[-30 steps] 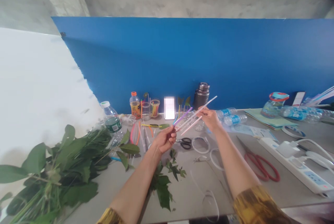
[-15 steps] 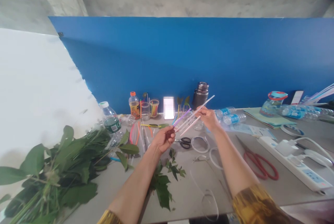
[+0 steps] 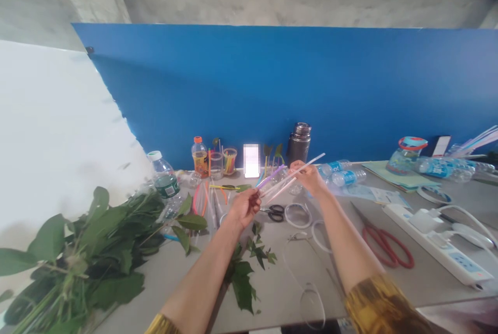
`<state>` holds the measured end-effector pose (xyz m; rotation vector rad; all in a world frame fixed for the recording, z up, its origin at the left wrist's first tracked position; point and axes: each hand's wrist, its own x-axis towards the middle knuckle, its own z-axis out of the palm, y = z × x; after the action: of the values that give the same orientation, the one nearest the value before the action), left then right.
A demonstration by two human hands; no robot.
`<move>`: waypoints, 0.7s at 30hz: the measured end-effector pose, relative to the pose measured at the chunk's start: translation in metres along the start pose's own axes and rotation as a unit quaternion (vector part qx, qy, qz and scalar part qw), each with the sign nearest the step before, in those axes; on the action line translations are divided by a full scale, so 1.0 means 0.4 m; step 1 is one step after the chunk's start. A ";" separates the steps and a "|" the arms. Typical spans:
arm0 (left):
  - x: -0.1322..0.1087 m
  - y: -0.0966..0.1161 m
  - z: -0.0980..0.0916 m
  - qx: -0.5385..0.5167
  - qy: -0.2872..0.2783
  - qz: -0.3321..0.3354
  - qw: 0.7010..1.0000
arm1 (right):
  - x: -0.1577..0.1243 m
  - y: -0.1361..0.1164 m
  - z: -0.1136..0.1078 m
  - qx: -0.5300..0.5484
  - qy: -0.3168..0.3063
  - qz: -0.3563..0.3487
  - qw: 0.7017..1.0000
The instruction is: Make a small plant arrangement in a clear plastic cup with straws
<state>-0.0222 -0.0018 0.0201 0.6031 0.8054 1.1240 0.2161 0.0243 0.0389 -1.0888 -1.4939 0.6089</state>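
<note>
Straws (image 3: 282,183) tilted lower — both hands (image 3: 244,208) grasping them | black scissors (image 3: 276,213) nearby | thermos (image 3: 299,143) partly hidden behind

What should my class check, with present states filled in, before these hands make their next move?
1. Left hand gripping the straws: ok, near ends between its fingers.
2. Right hand gripping them too: cannot tell, straws cross its fingers.
3. Far straw ends level: not ok, they are staggered.
4. Red-handled scissors apart from both hands: ok, lying on the table.
5. Grey flask upright: ok.
</note>
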 end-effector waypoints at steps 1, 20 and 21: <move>0.000 -0.002 0.001 0.007 0.001 0.006 1.000 | -0.001 0.000 0.000 0.002 -0.002 0.006 1.000; 0.003 -0.013 -0.001 0.018 0.038 -0.012 0.999 | -0.005 -0.015 0.005 -0.020 -0.014 0.036 0.999; 0.003 -0.013 -0.001 0.013 0.040 -0.010 0.999 | -0.005 -0.017 0.007 -0.021 -0.014 0.039 0.999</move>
<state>-0.0194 -0.0024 0.0156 0.5730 0.8935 1.1255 0.2112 0.0202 0.0431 -1.1795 -1.5002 0.6522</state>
